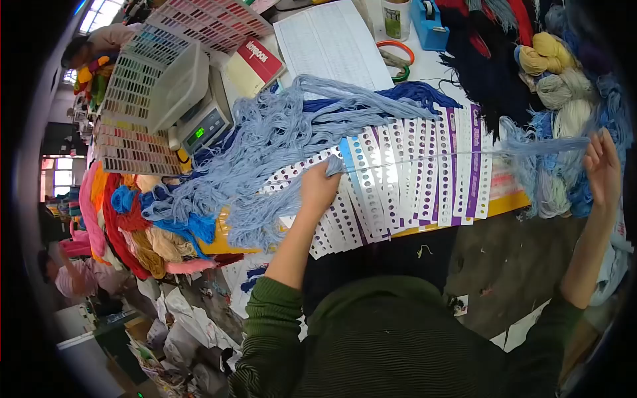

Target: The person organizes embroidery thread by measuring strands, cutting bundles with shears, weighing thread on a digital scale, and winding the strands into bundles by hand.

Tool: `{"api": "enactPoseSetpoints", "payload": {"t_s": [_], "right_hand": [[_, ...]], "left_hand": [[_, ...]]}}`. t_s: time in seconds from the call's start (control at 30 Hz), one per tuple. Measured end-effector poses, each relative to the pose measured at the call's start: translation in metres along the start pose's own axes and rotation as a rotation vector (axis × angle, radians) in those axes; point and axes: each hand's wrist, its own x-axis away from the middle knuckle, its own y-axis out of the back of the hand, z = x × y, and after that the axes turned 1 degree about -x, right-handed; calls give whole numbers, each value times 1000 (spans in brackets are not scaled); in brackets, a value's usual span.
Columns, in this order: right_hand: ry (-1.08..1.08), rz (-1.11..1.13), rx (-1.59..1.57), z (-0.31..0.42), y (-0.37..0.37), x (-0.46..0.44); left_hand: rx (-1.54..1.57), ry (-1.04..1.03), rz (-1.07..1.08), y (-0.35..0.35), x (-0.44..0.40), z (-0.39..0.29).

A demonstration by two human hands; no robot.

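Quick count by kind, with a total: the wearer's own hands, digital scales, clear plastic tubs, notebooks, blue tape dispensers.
Hands: 2 (left hand, right hand)
Digital scale: 1
Plastic tub: 1
Notebook: 1
Tape dispenser: 1
Total: 6

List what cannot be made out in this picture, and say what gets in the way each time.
All in the head view:
Palm of the left hand: turned away, hidden by the back of the hand.
Surface under the tangled light blue yarn: covered by the heap.
Small entries on the white gridded paper sheet: too small to read.
Outer side of the blue yarn skeins at far right: lost at the dark picture edge.
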Motion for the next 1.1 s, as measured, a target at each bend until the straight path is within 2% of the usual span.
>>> {"api": "enactPoseSetpoints", "payload": {"t_s": [0.07, 0.17, 0.2, 0.27, 0.37, 0.43, 0.47, 0.5, 0.57, 0.6, 0.63, 0.67, 0.7, 0.73, 0.8, 0.83, 0.87, 0.9, 0.93, 1.0, 1.07, 1.1], "right_hand": [[92, -429, 104, 6, -31, 8], [75, -102, -7, 4, 23, 5], [66, -41, -13, 5, 31, 2], [43, 76, -31, 4, 40, 0], [135, 73, -110, 9, 43, 6], [151, -683, -813, 50, -2, -13], [162, -695, -899, 59, 2, -13], [175, -708, -984, 69, 6, -14], [191, -11, -591, 76, 66, 0], [371, -116, -436, 75, 57, -2], [452, -211, -388, 83, 67, -8], [532, -304, -340, 96, 83, -17], [617, -394, -291, 104, 85, -23], [588, -361, -214, 105, 87, -25], [516, -294, -57, 101, 62, -30], [707, -447, 528, 106, 70, -37], [857, -581, 1132, 115, 81, -45], [962, -688, 1753, 124, 89, -51], [1042, -815, 1695, 132, 94, -55], [1196, -1064, 1554, 144, 100, -58], [1087, -1077, 1700, 139, 67, -46], [1064, -1085, 1737, 135, 56, -43]], "left_hand": [[18, -15, -5, -6, -2, 0], [80, -17, -36, 0, 3, 2], [63, -109, -35, 1, 2, -5], [-99, -166, -67, -8, -1, 2], [-235, -135, -31, -5, -1, 3], [-294, -174, -83, 6, 5, 9], [-310, -192, -107, 15, 9, 19], [-366, -104, -100, 28, 12, 24], [-484, -4, -124, 57, 22, 40], [-545, 7, -158, 73, 26, 51], [-602, 128, -186, 88, 24, 77], [-655, 130, -289, 108, 32, 93], [-653, 298, -240, 130, 36, 107], [-724, 419, -232, 146, 42, 119], [-770, 508, -220, 174, 56, 119], [-804, 457, -203, 188, 59, 143], [-849, 539, -107, 201, 59, 137], [-884, 495, -125, 212, 62, 132], [-905, 532, -256, 226, 64, 145], [-959, 499, -331, 267, 72, 164], [-1281, 396, -317, 295, 91, 165], [-1296, 351, -316, 310, 103, 167]]}}
